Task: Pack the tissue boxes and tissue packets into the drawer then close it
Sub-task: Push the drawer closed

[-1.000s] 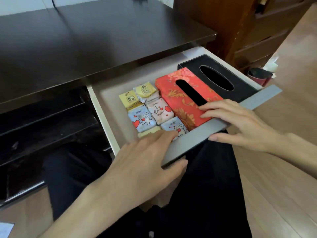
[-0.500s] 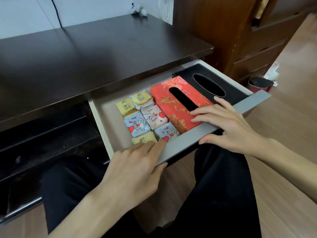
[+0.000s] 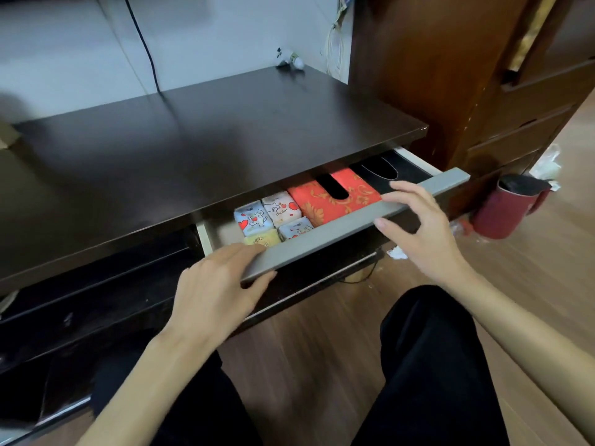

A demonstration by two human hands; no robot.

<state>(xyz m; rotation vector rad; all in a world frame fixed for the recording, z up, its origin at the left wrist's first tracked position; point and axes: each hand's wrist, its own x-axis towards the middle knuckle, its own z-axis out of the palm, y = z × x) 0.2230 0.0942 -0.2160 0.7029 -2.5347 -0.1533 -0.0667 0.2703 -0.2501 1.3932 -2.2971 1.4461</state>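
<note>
The drawer, with its grey front (image 3: 322,235), stands about half open under the dark desk top (image 3: 193,156). Inside lie a red patterned tissue box (image 3: 322,201), a black tissue box (image 3: 376,173) to its right, and several small printed tissue packets (image 3: 254,220) to its left. The back of each is hidden under the desk. My left hand (image 3: 212,291) grips the left end of the front, fingers on top and thumb beneath. My right hand (image 3: 421,233) holds the front further right, fingertips over the top edge and thumb below.
A dark red bin (image 3: 502,210) stands on the wooden floor to the right, with scraps of paper around it. A brown wooden cabinet (image 3: 450,75) rises behind it. A small figurine (image 3: 289,62) sits at the desk's back edge. My black-trousered legs are below the drawer.
The drawer has slid inward; the yellow packets at the back and much of both boxes are now under the desk top. Both hands moved forward with the drawer front.
</note>
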